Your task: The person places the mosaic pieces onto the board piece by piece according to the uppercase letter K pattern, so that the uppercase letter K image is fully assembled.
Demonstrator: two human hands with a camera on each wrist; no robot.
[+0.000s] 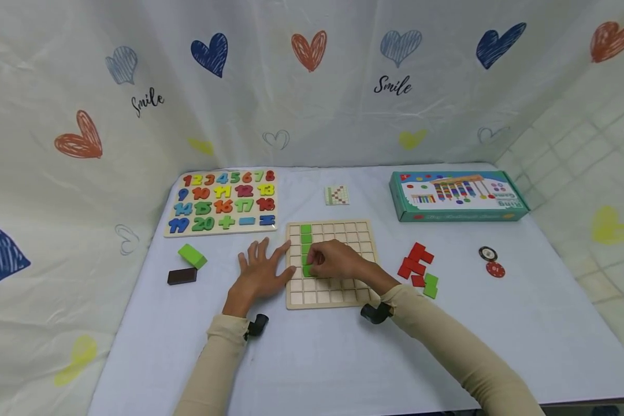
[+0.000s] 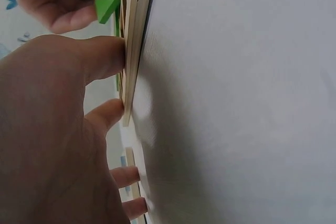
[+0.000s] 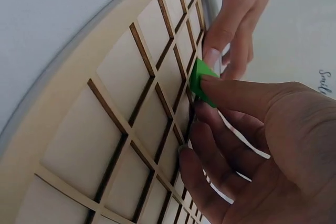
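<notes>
A square wooden grid board (image 1: 338,298) lies at the middle of the table. Several green tiles (image 1: 306,238) fill cells in its second column from the left. Between thumb and fingers, my right hand (image 1: 338,260) pinches a green square tile (image 3: 201,82), tilted over that column in the right wrist view. My left hand (image 1: 262,276) is spread beside the board, its thumb and a finger touching the left edge. The board's cells under my right hand are hidden in the head view.
Loose red tiles (image 1: 413,265) and green tiles (image 1: 430,286) lie right of the board. Behind are a number puzzle (image 1: 223,202), a patterned card (image 1: 337,195) and a teal box (image 1: 460,196). Green (image 1: 192,256) and dark (image 1: 182,276) blocks lie left; two round chips (image 1: 491,262) lie right.
</notes>
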